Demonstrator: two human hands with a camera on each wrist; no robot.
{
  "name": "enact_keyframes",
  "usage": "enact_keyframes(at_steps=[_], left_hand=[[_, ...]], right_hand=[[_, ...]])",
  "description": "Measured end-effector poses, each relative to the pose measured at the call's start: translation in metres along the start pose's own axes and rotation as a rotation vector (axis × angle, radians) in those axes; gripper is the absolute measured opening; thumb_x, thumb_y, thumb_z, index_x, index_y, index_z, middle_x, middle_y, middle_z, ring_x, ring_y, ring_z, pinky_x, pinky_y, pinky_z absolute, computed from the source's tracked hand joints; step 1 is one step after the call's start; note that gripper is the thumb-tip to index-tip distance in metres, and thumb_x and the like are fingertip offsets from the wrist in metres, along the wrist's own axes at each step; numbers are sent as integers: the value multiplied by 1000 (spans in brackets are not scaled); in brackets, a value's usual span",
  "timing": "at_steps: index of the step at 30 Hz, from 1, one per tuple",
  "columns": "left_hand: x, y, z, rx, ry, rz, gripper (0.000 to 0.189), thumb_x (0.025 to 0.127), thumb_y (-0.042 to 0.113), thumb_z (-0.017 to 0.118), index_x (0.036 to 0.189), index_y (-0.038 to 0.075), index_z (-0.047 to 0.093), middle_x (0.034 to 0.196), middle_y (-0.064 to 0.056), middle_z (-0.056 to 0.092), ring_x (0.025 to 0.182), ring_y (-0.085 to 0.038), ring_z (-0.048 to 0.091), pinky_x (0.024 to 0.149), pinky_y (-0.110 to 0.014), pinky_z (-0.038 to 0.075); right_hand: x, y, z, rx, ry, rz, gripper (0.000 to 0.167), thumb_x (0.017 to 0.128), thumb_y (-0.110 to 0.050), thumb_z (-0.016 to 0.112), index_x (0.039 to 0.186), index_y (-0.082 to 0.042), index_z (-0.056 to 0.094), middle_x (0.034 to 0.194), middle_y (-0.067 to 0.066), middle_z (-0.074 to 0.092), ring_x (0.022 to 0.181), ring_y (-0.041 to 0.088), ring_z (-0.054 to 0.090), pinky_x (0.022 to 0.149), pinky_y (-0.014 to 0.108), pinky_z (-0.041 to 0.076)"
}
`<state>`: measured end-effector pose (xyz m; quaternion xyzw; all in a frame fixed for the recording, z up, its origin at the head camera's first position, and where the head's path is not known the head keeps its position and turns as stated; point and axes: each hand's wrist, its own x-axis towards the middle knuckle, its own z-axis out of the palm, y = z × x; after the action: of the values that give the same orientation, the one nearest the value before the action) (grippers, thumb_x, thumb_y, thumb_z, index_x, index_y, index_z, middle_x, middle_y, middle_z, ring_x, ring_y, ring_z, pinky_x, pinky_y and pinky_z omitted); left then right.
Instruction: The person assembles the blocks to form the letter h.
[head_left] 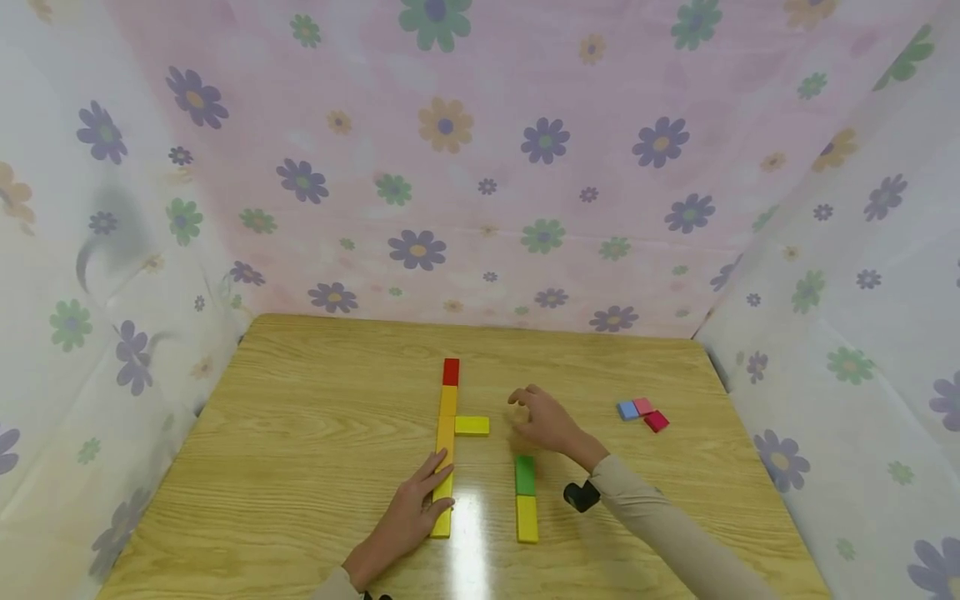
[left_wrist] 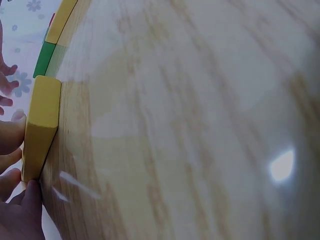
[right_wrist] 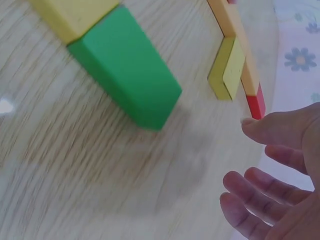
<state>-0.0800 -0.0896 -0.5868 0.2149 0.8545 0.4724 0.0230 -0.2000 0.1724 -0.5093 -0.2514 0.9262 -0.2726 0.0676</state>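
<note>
A long column of blocks runs away from me: a red block (head_left: 451, 372) at the far end, orange blocks (head_left: 447, 408) in the middle, a yellow block (head_left: 442, 525) nearest. My left hand (head_left: 408, 512) lies across its near part, fingertips and thumb touching the yellow block (left_wrist: 42, 107). A shorter yellow block (head_left: 472, 427) juts sideways from the column. To the right, a green block (head_left: 526, 475) joins end to end with another yellow block (head_left: 527, 519). My right hand (head_left: 551, 421) hovers beyond the green block (right_wrist: 127, 70), fingers spread and loosely bent, holding nothing.
Farther right on the wooden table (head_left: 322, 433) lie a small blue block (head_left: 627, 410), a pink block (head_left: 643, 406) and a dark red block (head_left: 656, 421). Flower-patterned sheets (head_left: 487, 158) stand along the table's back and sides. A black wrist camera (head_left: 581, 497) hangs under the right sleeve.
</note>
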Motion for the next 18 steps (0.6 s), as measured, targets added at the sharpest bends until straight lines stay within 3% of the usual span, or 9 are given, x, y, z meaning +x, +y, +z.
enact_keyframes(at_steps=[11, 18], left_hand=[[1, 3, 0, -8, -6, -19, 53, 91, 14, 64, 138, -2, 46, 152, -12, 28, 139, -33, 23, 101, -50, 36], [0, 4, 1, -11, -7, -28, 53, 91, 14, 64, 138, -2, 46, 152, -12, 28, 139, -33, 22, 102, -50, 35]], right_hand=[[-19, 19, -29, 3, 4, 28, 36, 84, -5, 67, 119, 2, 59, 108, 20, 54, 69, 16, 47, 58, 30, 43], [-29, 34, -42, -34, 38, 28, 38, 83, -5, 69, 118, 2, 58, 108, 20, 54, 79, 29, 55, 64, 37, 48]])
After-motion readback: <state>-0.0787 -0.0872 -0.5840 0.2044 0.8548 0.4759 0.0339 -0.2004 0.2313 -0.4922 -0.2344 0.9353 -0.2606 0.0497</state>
